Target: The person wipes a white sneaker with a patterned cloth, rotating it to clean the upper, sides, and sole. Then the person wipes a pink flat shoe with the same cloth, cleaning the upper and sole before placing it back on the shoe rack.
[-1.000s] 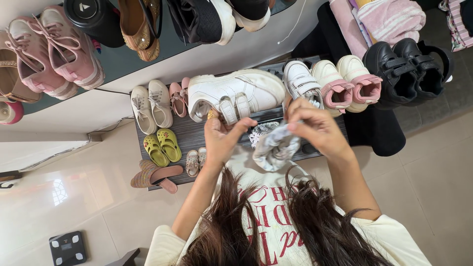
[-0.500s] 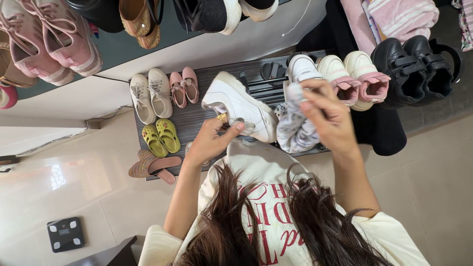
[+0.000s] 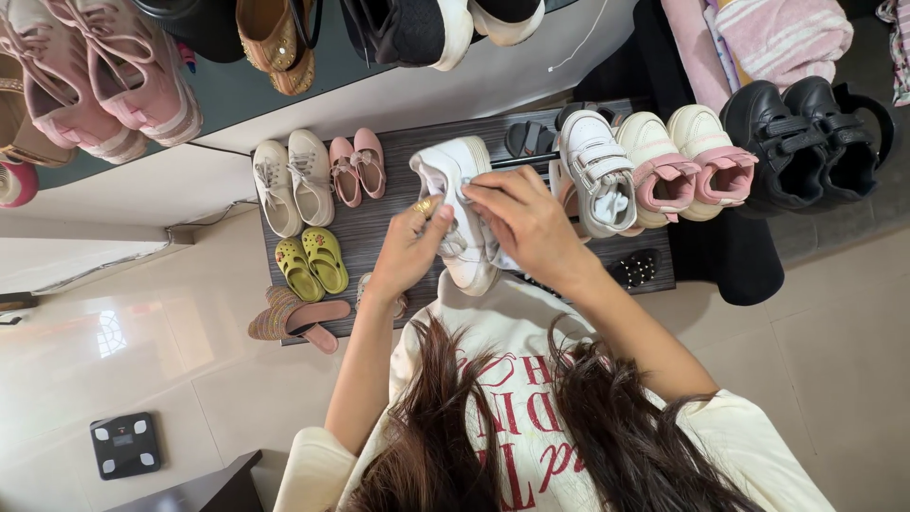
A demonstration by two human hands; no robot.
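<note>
My left hand grips a white sneaker by its side, holding it above the dark shoe shelf. My right hand presses a light patterned cloth against the sneaker's upper; the cloth is mostly hidden under my fingers. A second white strap sneaker stands on the shelf just right of my right hand.
On the shelf stand beige sneakers, small pink shoes, yellow-green clogs, pink-and-cream shoes and black shoes. A patterned slipper lies at the shelf's edge. A bathroom scale lies on the tiled floor. More shoes sit on an upper shelf.
My left hand has turned the white sneaker upright toward me. My right hand came down and left with the cloth and now presses it on the sneaker.
</note>
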